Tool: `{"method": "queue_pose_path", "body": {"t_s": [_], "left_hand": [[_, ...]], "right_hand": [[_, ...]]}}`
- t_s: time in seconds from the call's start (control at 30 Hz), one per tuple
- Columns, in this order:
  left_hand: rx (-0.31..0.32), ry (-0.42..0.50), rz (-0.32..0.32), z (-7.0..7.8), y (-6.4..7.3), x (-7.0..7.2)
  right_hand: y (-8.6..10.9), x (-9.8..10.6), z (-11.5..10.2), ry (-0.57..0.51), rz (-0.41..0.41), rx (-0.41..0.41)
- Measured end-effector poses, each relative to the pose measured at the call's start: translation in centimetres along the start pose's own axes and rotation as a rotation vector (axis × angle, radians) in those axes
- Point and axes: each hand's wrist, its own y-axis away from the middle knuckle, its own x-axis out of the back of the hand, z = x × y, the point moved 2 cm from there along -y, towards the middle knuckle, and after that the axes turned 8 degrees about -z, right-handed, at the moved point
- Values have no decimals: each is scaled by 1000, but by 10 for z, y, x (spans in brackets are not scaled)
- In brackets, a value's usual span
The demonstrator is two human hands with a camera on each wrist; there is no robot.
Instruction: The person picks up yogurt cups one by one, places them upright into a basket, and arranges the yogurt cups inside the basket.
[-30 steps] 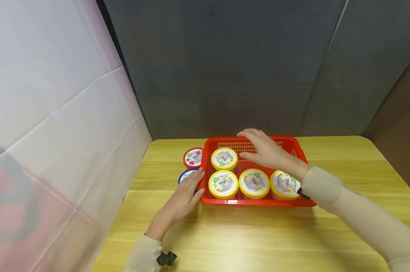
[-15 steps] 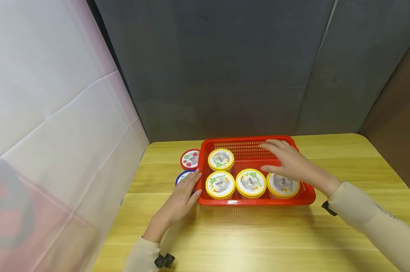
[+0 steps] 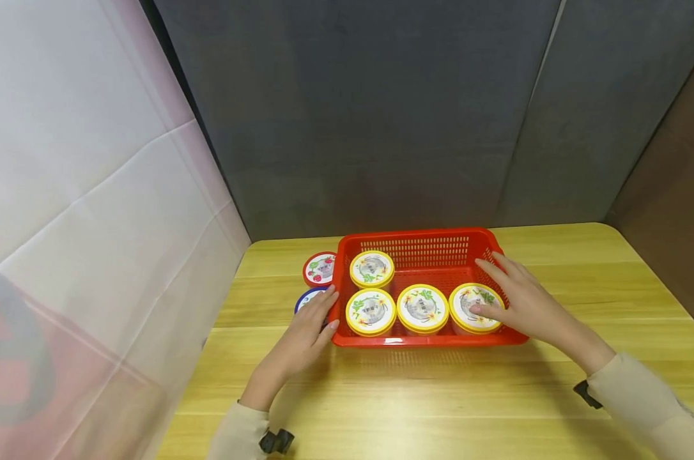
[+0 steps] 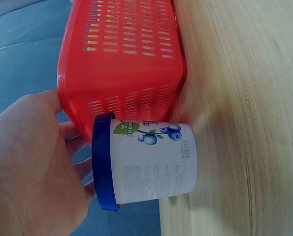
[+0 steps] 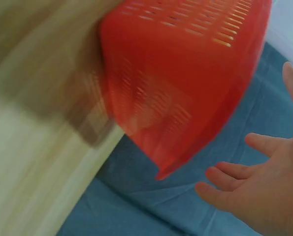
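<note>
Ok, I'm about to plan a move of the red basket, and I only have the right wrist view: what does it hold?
Observer: Four yellow-lidded tubs stand in the red basket, going by the head view.
Operator: Where's the left hand? My view doesn't show it.
Observer: At the basket's left end, with the fingers over that side in the head view.
Operator: Anything outside the basket over there?
Observer: Yes, a blue-lidded tub and, farther from the person, a red-lidded tub, both beside the left end.
</note>
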Motion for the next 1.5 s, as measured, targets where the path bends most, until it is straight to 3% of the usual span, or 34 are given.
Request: {"method": "queue_pose_path", "body": {"t_s": [0.4,0.7,0.83,1.3,1.5], "left_hand": [[4,-5,13,-1,3,2],[-64,-39,124,-4,8,8],[-34,-62,145,-9,11,12],[109,-59,56,-16,14,11],[137,-51,47,-20,14,11]], "right_hand": [[17,-20,10,19,42,-17],[21,-28,13,5,42,-24],[22,-28,13,7,42,-25],[28,-30,15,-4,56,-20],[30,-35,17,-9,68,-17]]}}
